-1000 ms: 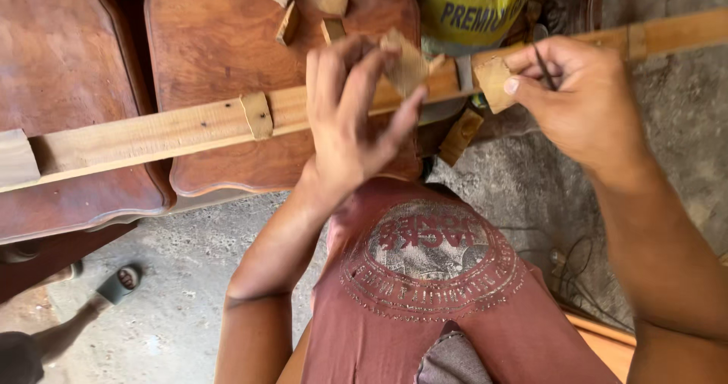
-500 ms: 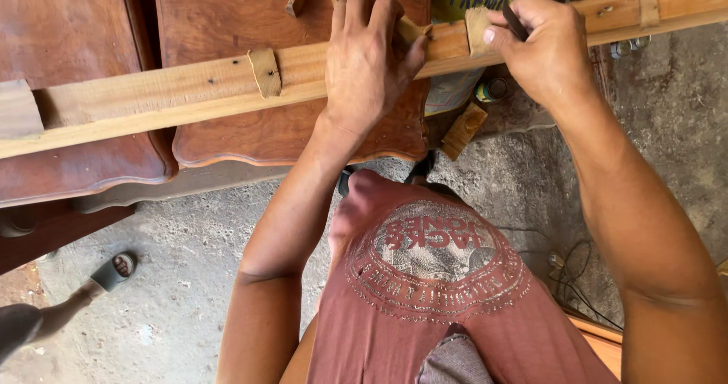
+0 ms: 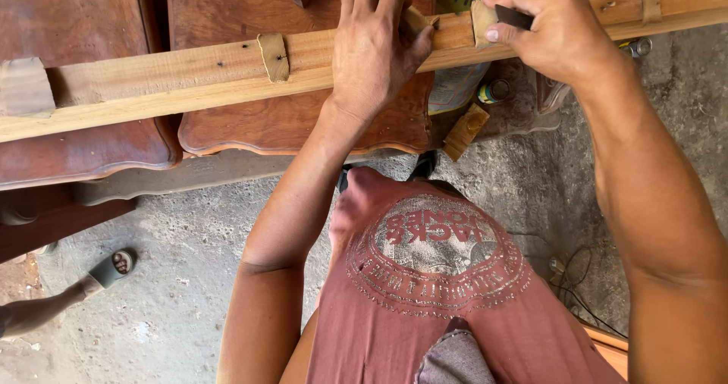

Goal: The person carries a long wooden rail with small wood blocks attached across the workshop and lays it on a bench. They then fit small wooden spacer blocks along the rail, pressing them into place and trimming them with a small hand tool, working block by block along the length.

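— What is gripped at the fingertips?

— A small wooden block [image 3: 483, 21] is pinched with a dark flat piece by the closed fingers [image 3: 523, 5] of the right hand [image 3: 557, 31], seemingly to seat it on the long plank [image 3: 189, 81]. The left hand [image 3: 375, 47] is pressed flat on the plank, fingers together, apparently to steady it.

— And around it?

— The plank is laid across reddish carved panels [image 3: 288, 119]; a concrete floor [image 3: 189, 225] and a sandalled foot [image 3: 110, 269] are seen below.
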`<action>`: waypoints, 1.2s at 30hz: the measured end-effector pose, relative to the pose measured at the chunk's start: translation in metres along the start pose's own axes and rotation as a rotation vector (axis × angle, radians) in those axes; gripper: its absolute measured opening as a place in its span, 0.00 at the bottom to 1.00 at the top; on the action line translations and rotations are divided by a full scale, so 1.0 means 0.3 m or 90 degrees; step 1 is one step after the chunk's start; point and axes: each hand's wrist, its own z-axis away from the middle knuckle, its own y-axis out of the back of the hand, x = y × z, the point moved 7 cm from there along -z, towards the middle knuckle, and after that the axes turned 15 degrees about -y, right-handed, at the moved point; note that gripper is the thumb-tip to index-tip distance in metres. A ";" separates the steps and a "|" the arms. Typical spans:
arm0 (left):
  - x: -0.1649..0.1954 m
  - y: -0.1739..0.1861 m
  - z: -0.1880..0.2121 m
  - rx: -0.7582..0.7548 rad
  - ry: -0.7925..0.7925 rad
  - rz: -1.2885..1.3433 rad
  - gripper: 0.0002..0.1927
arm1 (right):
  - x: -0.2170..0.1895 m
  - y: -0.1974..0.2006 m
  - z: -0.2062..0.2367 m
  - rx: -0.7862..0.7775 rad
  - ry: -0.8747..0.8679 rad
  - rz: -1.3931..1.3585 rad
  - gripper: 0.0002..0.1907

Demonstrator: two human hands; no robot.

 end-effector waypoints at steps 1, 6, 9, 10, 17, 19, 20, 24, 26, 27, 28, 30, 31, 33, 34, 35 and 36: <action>-0.002 -0.003 0.000 -0.002 0.005 -0.004 0.22 | -0.002 0.003 -0.008 -0.004 0.008 0.002 0.17; 0.003 0.001 -0.020 -0.004 0.016 -0.018 0.22 | -0.071 0.060 -0.028 -0.030 0.044 0.033 0.24; 0.014 0.018 -0.034 -0.007 0.004 -0.023 0.22 | -0.136 0.077 -0.022 -0.020 0.098 0.013 0.29; 0.013 0.021 -0.036 -0.004 0.008 -0.017 0.22 | -0.148 0.074 -0.017 -0.018 0.116 0.001 0.30; -0.018 -0.026 -0.015 -0.014 -0.006 -0.035 0.23 | -0.017 0.000 -0.011 0.012 0.016 0.068 0.32; -0.019 -0.032 0.000 0.009 -0.025 -0.064 0.26 | 0.033 -0.045 -0.013 -0.011 -0.054 0.151 0.36; -0.014 -0.029 0.005 0.035 -0.039 -0.076 0.28 | 0.040 -0.066 -0.013 0.006 -0.043 0.226 0.36; -0.030 -0.079 0.030 -0.070 -0.002 -0.162 0.25 | 0.063 -0.132 -0.023 0.060 0.086 0.201 0.28; -0.044 -0.091 0.027 -0.048 0.006 -0.227 0.23 | 0.113 -0.181 -0.039 0.070 0.140 0.076 0.28; -0.047 -0.100 0.019 -0.023 -0.015 -0.232 0.22 | 0.164 -0.189 -0.049 0.070 0.147 0.075 0.27; -0.051 -0.115 0.017 0.000 -0.037 -0.229 0.21 | 0.219 -0.196 -0.060 0.070 0.153 0.074 0.27; -0.057 -0.160 0.013 0.007 -0.062 -0.230 0.20 | 0.308 -0.214 -0.068 0.066 0.163 0.078 0.27; -0.060 -0.190 0.011 -0.009 -0.066 -0.232 0.20 | 0.348 -0.218 -0.068 0.056 0.158 0.064 0.27; -0.032 -0.248 0.011 -0.019 -0.070 -0.218 0.20 | 0.410 -0.200 -0.044 0.023 0.135 0.019 0.27; 0.000 -0.276 0.003 -0.014 -0.074 -0.211 0.19 | 0.423 -0.176 -0.022 0.024 0.139 0.015 0.27; 0.031 -0.297 -0.006 -0.010 -0.080 -0.206 0.19 | 0.417 -0.138 0.016 0.060 0.178 0.046 0.28; 0.052 -0.321 -0.017 -0.017 -0.079 -0.214 0.19 | 0.416 -0.110 0.033 0.083 0.196 0.065 0.28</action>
